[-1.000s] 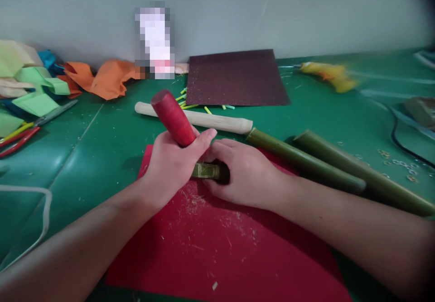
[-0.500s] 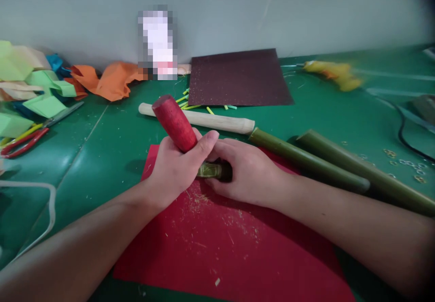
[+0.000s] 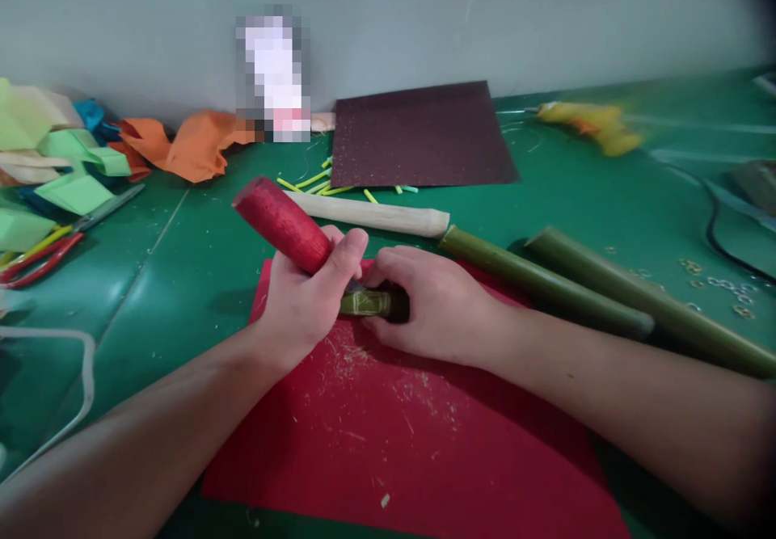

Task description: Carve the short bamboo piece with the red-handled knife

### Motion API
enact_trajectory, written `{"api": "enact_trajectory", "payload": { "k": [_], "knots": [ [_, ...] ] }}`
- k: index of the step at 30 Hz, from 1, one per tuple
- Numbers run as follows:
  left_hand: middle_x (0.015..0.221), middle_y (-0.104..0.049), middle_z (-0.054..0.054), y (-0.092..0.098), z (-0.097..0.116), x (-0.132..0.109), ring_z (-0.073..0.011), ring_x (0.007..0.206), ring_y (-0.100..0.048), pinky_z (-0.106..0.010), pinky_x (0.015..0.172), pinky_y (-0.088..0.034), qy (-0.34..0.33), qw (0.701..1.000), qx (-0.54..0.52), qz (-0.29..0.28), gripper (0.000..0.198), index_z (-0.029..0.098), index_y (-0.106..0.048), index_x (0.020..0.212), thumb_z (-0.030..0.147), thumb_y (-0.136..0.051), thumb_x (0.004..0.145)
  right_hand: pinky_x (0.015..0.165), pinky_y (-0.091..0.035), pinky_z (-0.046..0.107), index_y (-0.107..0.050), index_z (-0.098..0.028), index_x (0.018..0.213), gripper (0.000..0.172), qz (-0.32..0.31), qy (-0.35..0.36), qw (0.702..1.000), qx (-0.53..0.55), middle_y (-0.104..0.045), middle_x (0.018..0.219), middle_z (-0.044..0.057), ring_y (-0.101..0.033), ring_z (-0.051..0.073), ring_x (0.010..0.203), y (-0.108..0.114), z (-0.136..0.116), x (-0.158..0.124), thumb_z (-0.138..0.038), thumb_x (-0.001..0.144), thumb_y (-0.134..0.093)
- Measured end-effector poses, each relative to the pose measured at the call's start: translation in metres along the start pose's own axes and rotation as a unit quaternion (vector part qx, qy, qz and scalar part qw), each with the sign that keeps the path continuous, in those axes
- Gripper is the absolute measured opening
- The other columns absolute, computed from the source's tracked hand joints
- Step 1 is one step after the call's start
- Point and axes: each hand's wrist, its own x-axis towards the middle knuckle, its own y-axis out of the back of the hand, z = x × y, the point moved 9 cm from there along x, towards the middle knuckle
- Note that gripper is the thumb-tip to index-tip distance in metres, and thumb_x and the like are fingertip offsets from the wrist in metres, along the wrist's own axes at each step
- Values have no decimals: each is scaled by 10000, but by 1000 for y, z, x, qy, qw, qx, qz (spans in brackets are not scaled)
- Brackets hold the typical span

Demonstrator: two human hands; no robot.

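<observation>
My left hand (image 3: pixel 303 301) is closed round the thick red handle of a carving tool (image 3: pixel 282 224). The handle leans back to the left, and a short bit of grey metal blade shows by my thumb, at the top of a green bamboo piece (image 3: pixel 365 304). Fingers and thumb of my right hand (image 3: pixel 430 301) grip that bamboo from its right end. A pale outlined rectangle is cut into its near side. Under both hands lies a red sheet (image 3: pixel 388 442) strewn with fine shavings. The blade's tip is hard to make out.
Beyond my hands lie a pale stick (image 3: pixel 376 214) and two green bamboo lengths (image 3: pixel 546 280). A dark brown sheet (image 3: pixel 424 135) rests at the back, near a yellow glue gun (image 3: pixel 591 123). Scissors (image 3: pixel 48 256) and folded paper (image 3: pixel 76 191) are at left, small rings (image 3: pixel 727 284) at right.
The red handle has tipped further to the left and down, and the blade has come into view beside my thumb. My right hand keeps its hold on the bamboo.
</observation>
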Motion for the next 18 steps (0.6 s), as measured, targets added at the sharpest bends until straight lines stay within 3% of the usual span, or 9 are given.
{"api": "enact_trajectory", "payload": {
  "k": [10,18],
  "knots": [
    [539,-454,48,-6,0,-2,-53,495,-402,-177,504,-438,-5,1000,-8,-30,425,165,-549,591,486,-702,825,640,-401,268,-576,-186,843,194,4,1,1000,11,-649,829,21,-557,151,716,1,-1,-1,-220,660,-631],
    [534,-529,36,2,-4,-3,-71,484,-474,-186,467,-443,29,998,48,25,399,181,-541,575,450,-751,781,639,-400,271,-592,-180,838,172,7,7,1000,-3,-661,824,34,-563,160,723,1,-2,-2,-228,676,-625]
  ]
}}
